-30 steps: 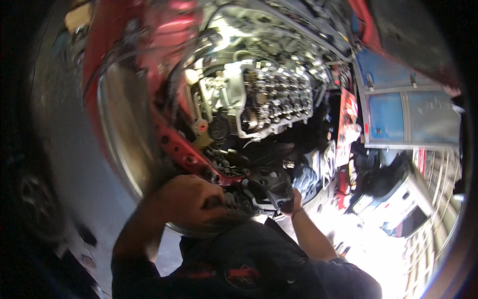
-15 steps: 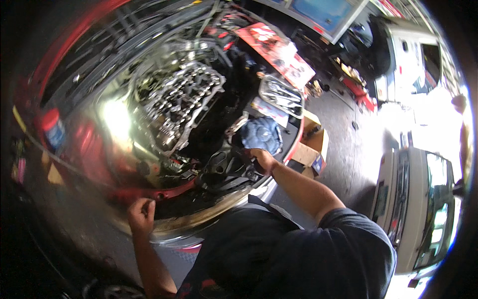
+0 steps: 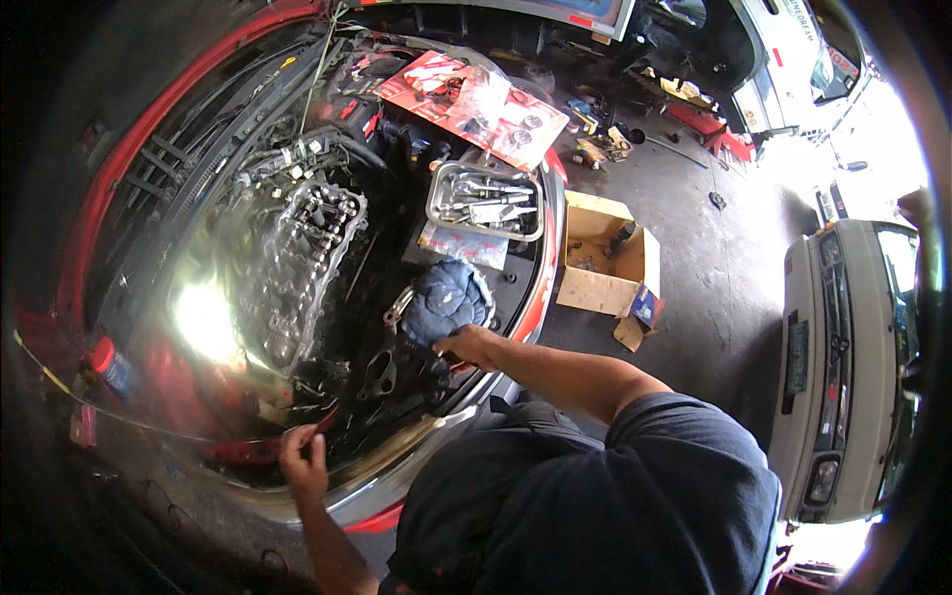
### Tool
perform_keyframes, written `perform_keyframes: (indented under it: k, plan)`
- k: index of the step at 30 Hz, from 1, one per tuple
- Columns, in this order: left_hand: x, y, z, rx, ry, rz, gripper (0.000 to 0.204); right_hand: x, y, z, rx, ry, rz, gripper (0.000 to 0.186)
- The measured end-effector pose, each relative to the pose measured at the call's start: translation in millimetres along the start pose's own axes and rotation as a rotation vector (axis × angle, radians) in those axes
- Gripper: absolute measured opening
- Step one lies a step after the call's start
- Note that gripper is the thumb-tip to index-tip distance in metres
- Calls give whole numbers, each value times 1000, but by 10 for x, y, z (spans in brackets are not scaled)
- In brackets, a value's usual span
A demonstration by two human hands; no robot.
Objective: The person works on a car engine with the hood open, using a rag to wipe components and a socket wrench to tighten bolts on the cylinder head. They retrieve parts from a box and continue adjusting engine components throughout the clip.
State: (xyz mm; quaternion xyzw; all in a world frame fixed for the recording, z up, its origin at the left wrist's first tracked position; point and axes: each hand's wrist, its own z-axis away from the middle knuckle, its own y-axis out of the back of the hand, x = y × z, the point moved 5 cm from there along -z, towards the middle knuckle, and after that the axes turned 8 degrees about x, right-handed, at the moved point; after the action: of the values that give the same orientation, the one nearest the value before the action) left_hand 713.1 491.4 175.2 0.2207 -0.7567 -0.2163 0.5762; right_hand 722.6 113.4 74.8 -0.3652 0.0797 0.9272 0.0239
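My left hand [image 3: 303, 464] is over the front edge of a red car's engine bay, thumb and fingers apart, with nothing visible in it. My right hand [image 3: 471, 346] reaches in from the right, its fingers curled closed beside the near edge of a crumpled blue cloth [image 3: 446, 300]. What those fingers hold, if anything, is too dark to make out. Left of the cloth lies a small metal part [image 3: 399, 305]. Farther left is the uncovered engine top [image 3: 307, 263], its metal shafts and lobes showing.
A metal tray [image 3: 484, 238] of tools stands beyond the cloth, with a red-and-white board [image 3: 476, 111] of parts behind it. An open cardboard box [image 3: 607, 260] sits on the floor at right, near a parked white vehicle [image 3: 843, 367]. A bright lamp [image 3: 205, 315] glares at left; a red-capped bottle [image 3: 109, 365] stands beyond.
The view has shifted, so the engine bay sits farther left. My left hand's curled fingers have loosened apart. My right hand remains by the near edge of the blue cloth.
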Motion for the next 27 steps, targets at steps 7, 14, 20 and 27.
perform_keyframes:
  k: [7, 14, 20, 27]
  plan:
    - [972, -1324, 100, -36, -15, -48, 24, -1186, 1856, -480, 646, 856, 802, 20]
    - [1314, -1792, 294, -51, 30, -60, 20, -1771, 2447, -1667, 588, 918, 1061, 26]
    - [1432, -1848, 396, 50, 178, -63, 17, -1945, 2630, -1636, 457, 1072, 958, 32]
    - [1703, -1943, 39, -49, 195, -90, 16, -2190, 3240, -1414, 600, 1066, 684, 33]
